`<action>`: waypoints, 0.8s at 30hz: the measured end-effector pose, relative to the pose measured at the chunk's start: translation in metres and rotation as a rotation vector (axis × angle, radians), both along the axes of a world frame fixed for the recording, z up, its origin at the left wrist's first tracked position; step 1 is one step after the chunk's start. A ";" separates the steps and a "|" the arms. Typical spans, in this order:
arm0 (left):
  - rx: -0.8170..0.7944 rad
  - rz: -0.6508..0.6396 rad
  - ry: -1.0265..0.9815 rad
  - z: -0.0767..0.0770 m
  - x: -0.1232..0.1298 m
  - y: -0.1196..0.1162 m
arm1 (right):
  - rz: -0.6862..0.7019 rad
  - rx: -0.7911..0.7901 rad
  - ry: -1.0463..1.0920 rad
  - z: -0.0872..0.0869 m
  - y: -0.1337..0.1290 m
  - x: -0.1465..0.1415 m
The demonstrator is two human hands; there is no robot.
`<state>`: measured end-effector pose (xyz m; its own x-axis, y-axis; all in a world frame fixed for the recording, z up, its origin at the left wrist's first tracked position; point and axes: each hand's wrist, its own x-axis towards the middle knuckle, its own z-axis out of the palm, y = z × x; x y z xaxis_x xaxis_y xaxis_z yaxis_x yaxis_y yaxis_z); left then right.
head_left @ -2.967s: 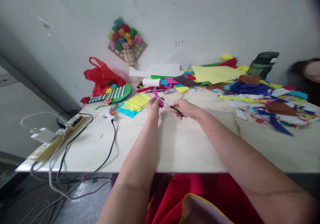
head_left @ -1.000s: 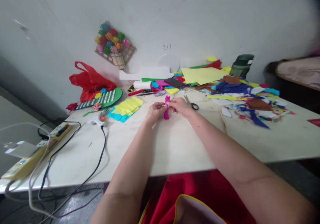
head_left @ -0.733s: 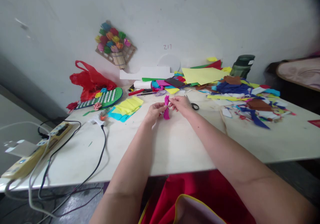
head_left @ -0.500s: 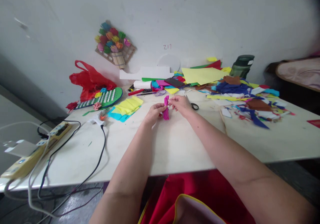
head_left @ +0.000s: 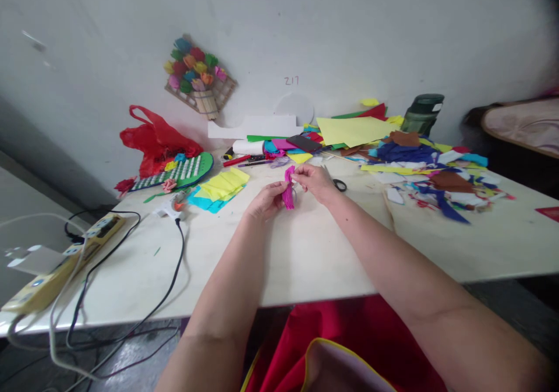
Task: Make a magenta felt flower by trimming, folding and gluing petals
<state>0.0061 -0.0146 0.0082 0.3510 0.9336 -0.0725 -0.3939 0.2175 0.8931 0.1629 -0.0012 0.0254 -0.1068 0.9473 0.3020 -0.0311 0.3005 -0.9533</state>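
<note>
A small bundle of magenta pleated paper (head_left: 289, 197) stands upright between my two hands, just above the table. My left hand (head_left: 267, 200) pinches it from the left at mid-height. At its upper right edge the fingertips of my right hand (head_left: 315, 181) are closed on the paper. Something thin and pale shows beside the bundle below my right fingers, too small to make out. Black-handled scissors (head_left: 339, 185) lie just right of my right hand, their blades partly hidden behind it.
Yellow paper sheets (head_left: 223, 183) and a glue gun (head_left: 172, 207) with its cord lie to the left, near a power strip (head_left: 65, 269). Paper scraps (head_left: 449, 182) heap up at the right by a green bottle (head_left: 421, 114). A phone (head_left: 304, 143) rests at the back.
My right fingertips have shifted slightly left and up, onto the top of the magenta paper. Its pleats have turned a little and look more fanned. My left hand keeps its hold.
</note>
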 end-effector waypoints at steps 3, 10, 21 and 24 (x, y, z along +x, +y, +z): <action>-0.021 -0.016 -0.029 0.001 -0.001 -0.002 | 0.043 0.037 -0.036 0.001 -0.002 0.001; -0.018 -0.014 -0.061 0.000 0.000 -0.001 | 0.096 0.035 -0.025 -0.004 0.004 0.003; -0.078 0.069 -0.053 0.006 0.010 -0.006 | 0.181 0.023 -0.087 -0.002 -0.001 0.001; -0.046 0.091 -0.013 0.004 0.009 -0.003 | 0.162 0.053 -0.146 0.001 -0.005 0.000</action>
<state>0.0148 -0.0172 0.0124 0.2662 0.9573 -0.1126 -0.4251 0.2214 0.8777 0.1627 -0.0062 0.0261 -0.3029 0.8973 0.3211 0.0542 0.3526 -0.9342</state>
